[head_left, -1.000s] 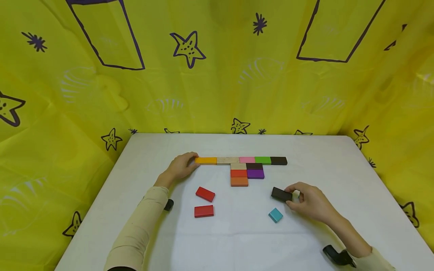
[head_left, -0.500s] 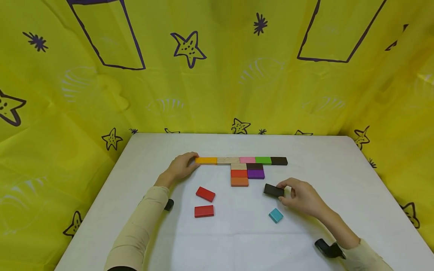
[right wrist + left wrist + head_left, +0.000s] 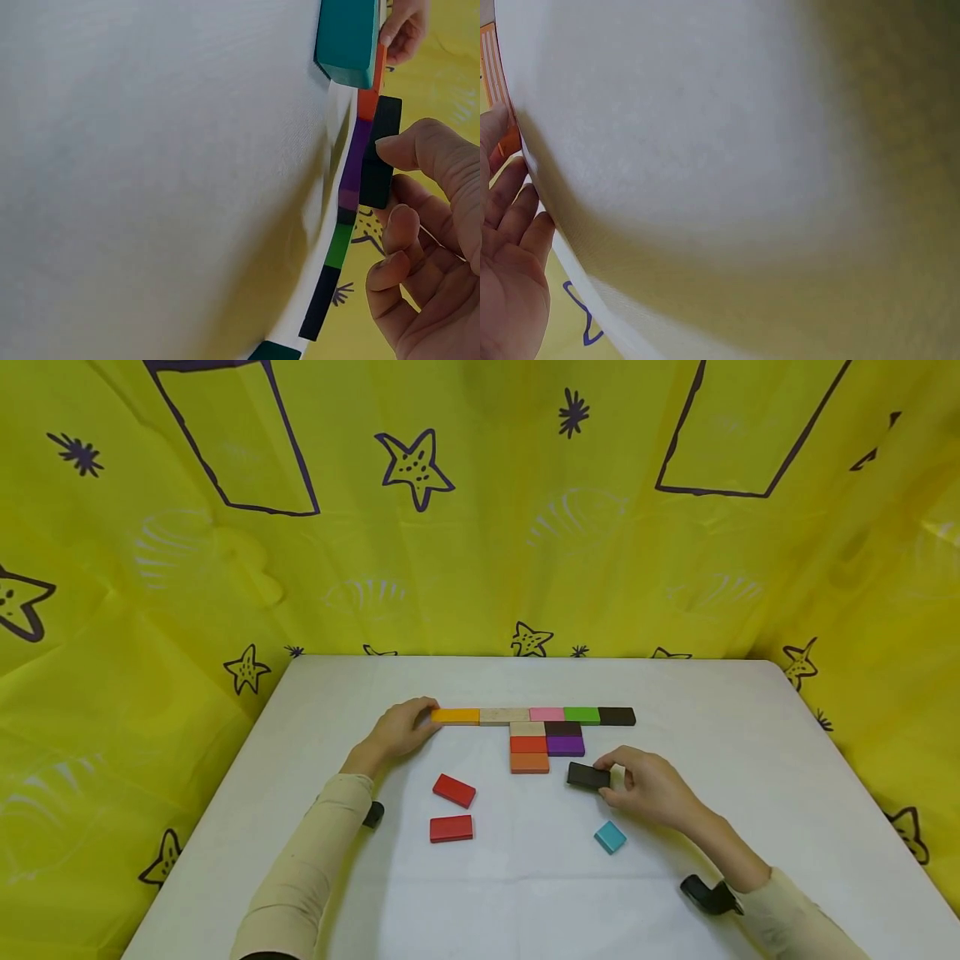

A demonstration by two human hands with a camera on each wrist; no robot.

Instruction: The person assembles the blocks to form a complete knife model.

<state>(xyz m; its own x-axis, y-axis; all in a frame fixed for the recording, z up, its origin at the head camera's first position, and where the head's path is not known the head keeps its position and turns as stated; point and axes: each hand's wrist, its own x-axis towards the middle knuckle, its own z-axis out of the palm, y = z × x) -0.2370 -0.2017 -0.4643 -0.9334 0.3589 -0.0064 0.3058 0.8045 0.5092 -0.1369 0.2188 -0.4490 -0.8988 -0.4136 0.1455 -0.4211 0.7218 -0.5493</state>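
Between thumb and fingers, my right hand (image 3: 651, 785) pinches one end of a black wooden block (image 3: 588, 776), just below a purple block (image 3: 566, 746). The right wrist view shows the thumb on one face of this black block (image 3: 382, 154). At the far left of a straight row of blocks, my left hand (image 3: 397, 729) pinches the end of a yellow-orange block (image 3: 456, 717). That row continues with a beige block (image 3: 505, 717), a pink block (image 3: 547, 714), a green block (image 3: 582, 716) and a black end block (image 3: 617, 717).
Beneath the row sit a short beige block (image 3: 527, 728), a dark brown one, a red-orange block (image 3: 528, 744) and an orange block (image 3: 529, 763). Two loose red blocks (image 3: 452, 828) lie front left. A teal block (image 3: 611, 837) lies near my right wrist. Yellow curtain (image 3: 480, 552) surrounds the white table (image 3: 480, 910).
My right hand has moved left and slightly away from me with the black block, toward the block below the row. The left hand has stayed at the yellow-orange block.
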